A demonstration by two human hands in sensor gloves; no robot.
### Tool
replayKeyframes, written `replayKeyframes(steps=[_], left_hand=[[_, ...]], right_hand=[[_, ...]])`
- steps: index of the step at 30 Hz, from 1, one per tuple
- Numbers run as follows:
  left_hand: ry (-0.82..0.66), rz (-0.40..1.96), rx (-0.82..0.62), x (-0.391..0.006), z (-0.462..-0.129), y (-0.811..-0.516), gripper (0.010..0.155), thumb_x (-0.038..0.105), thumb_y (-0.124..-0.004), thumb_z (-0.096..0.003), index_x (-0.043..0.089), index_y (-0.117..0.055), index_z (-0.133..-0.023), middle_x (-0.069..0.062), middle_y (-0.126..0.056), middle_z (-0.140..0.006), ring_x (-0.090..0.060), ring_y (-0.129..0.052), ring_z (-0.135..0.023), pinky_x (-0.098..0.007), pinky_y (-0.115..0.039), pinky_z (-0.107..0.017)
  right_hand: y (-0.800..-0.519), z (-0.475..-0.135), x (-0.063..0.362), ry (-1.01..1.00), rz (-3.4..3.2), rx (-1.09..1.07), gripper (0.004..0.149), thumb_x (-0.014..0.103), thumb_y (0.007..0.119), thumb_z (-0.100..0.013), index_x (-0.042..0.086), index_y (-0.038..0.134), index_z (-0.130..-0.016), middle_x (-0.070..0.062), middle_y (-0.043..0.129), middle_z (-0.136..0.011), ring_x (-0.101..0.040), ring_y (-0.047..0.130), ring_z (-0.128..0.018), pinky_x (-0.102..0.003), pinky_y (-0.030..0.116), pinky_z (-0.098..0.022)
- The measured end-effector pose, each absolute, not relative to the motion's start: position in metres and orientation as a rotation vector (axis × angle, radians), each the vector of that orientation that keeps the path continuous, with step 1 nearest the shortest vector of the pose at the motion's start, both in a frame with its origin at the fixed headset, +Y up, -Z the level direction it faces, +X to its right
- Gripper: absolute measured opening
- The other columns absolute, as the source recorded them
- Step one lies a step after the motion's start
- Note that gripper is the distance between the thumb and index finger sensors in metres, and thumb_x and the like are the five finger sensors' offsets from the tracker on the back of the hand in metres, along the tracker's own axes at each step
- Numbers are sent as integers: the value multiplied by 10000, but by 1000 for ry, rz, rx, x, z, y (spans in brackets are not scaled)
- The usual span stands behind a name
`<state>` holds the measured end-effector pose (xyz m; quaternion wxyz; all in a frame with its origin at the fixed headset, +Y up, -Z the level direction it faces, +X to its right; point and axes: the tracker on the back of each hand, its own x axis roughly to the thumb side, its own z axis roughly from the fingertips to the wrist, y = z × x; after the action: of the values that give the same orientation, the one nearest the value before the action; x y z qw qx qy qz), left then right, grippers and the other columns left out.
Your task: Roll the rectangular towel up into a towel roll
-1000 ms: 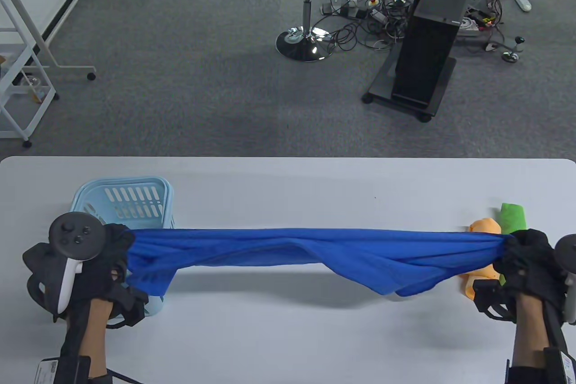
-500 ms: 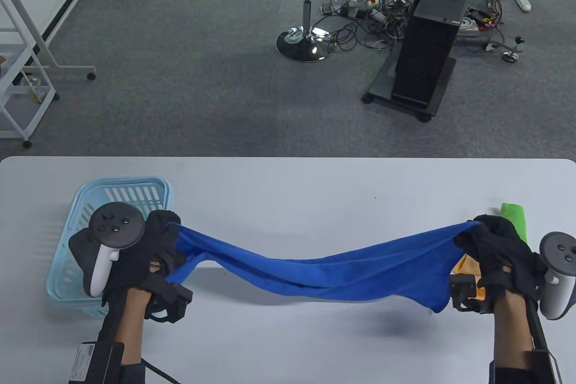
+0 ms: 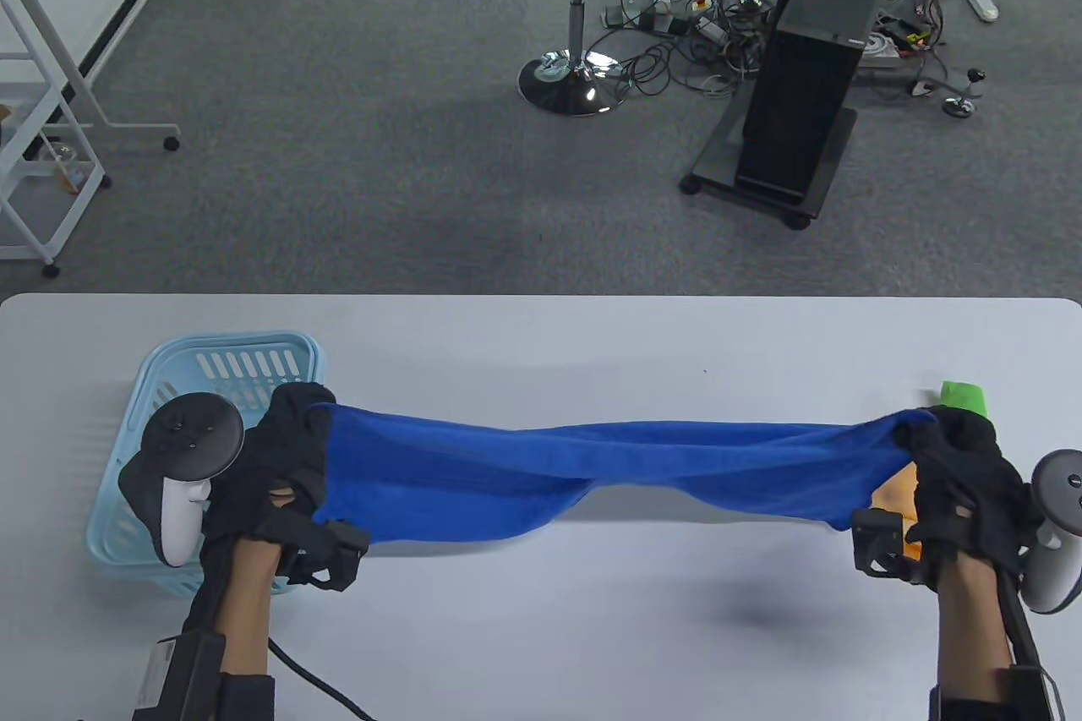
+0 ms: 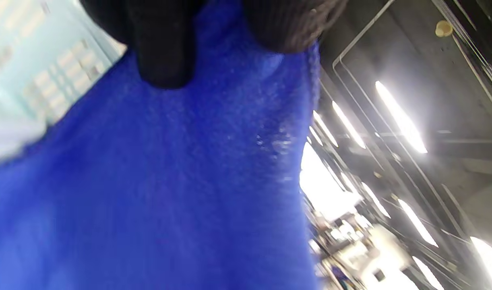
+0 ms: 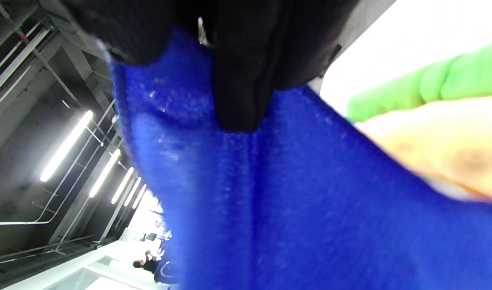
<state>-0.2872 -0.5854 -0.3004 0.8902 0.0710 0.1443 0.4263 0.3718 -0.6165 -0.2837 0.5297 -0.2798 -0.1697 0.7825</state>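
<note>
Since half a second ago both hands, left hand (image 3: 283,459) and right hand (image 3: 959,472), each pinching an end of the blue towel (image 3: 592,467), have pulled apart; its sag above the surface (image 3: 541,349) is taken up, so spreading probably comes next.

a light blue basket (image 3: 228,362) sits at the table's (image 3: 549,332) left, green (image 3: 964,397) and orange cloths (image 3: 898,494) at its right.

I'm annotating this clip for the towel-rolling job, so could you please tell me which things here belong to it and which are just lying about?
In the job:
blue towel, stretched above the table
left hand, gripping one end
right hand, gripping the other

Lying about:
light blue basket
green cloth
orange cloth
</note>
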Motion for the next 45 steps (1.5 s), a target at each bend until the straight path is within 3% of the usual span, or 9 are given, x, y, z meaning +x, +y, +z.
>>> replayKeyframes(steps=[5, 9, 15, 21, 25, 33, 37, 42, 45], left_hand=[[348, 1004, 260, -301, -298, -585, 436, 300, -714, -446, 180, -789, -858, -240, -792, -988, -366, -884, -855, -541, -648, -625], [363, 911, 226, -297, -298, -587, 434, 326, -724, -450, 229, -798, -866, -202, -908, -920, -323, -1024, -749, -536, -761, -582], [352, 946, 183, -297, -300, -591, 434, 344, -730, -456, 243, -793, -874, -167, -935, -899, -316, -1033, -733, -556, -773, -558], [361, 927, 161, -297, -306, -594, 440, 347, -748, -449, 190, -807, -856, -164, -1010, -775, -230, -1129, -559, -461, -856, -503], [345, 968, 158, -294, -312, -593, 439, 346, -730, -457, 202, -786, -868, -157, -944, -878, -297, -1042, -721, -515, -756, -591], [323, 1029, 163, -280, -339, -592, 441, 344, -706, -463, 191, -764, -873, -176, -847, -969, -338, -926, -837, -520, -672, -640], [269, 1139, 229, -277, -356, -579, 441, 347, -699, -463, 201, -756, -875, -153, -808, -1008, -342, -835, -898, -506, -616, -664], [168, 1296, 387, -293, -352, -555, 440, 347, -693, -461, 209, -751, -875, -121, -758, -1047, -329, -753, -941, -487, -558, -677], [106, 1282, 359, -299, -342, -559, 433, 337, -719, -455, 208, -800, -860, -146, -794, -1026, -359, -822, -905, -518, -605, -663]], right_hand=[[-622, -282, 375, -374, 1812, -627, 437, 320, 754, -336, 204, 786, -756, -169, 757, -898, -154, 981, -722, -395, 741, -620], [-624, -288, 365, -351, 1896, -616, 436, 357, 767, -337, 230, 794, -754, -129, 788, -888, -130, 1003, -697, -390, 768, -609], [-630, -298, 353, -276, 1941, -588, 445, 390, 787, -341, 255, 792, -765, -77, 807, -879, -165, 1004, -693, -448, 765, -601], [-637, -313, 349, -221, 1957, -584, 450, 382, 813, -330, 233, 795, -754, -68, 794, -887, -166, 993, -719, -444, 739, -623], [-635, -326, 349, -216, 1969, -580, 451, 405, 808, -331, 243, 790, -752, -53, 767, -908, -150, 965, -752, -428, 712, -643], [-619, -369, 336, -234, 1984, -484, 436, 441, 766, -346, 278, 787, -750, -24, 725, -942, -134, 907, -813, -423, 666, -672], [-586, -388, 336, -361, 1917, -409, 434, 439, 760, -341, 287, 787, -746, -17, 703, -954, -125, 881, -833, -417, 639, -681], [-542, -372, 364, -517, 1765, -348, 433, 447, 746, -343, 298, 781, -748, 2, 689, -967, -111, 863, -850, -422, 632, -688], [-549, -350, 382, -544, 1685, -344, 431, 426, 755, -343, 278, 798, -745, -21, 714, -954, -141, 889, -825, -457, 661, -666]])
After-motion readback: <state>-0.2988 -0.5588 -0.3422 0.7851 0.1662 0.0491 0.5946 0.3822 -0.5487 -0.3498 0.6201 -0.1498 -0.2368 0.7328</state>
